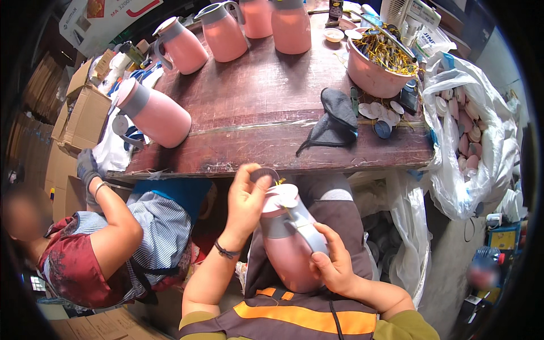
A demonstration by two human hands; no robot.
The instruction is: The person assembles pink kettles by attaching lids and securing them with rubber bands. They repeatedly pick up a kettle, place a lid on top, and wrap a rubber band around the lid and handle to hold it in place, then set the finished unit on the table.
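Observation:
A pink vacuum jug [289, 258] with a grey collar and pink lid stands tilted in my lap, below the table's front edge. My right hand [335, 260] is closed around its grey handle [310, 233]. Beside the lid, my left hand [247, 198] pinches a dark round disc [264, 174] between thumb and fingers. A bit of yellow string [280, 181] shows between that disc and the lid. On top of the lid is a pale round piece [288, 195]; I cannot tell whether it is a tag or part of the lid.
Several pink jugs stand on the reddish wooden table [243, 124], one near the left edge [164, 119]. A pink tub [374, 76] of yellow-stringed tags, grey gloves [334, 122] and loose discs [385, 113] lie right. A plastic bag [487, 164] hangs there. A co-worker [102, 243] sits left.

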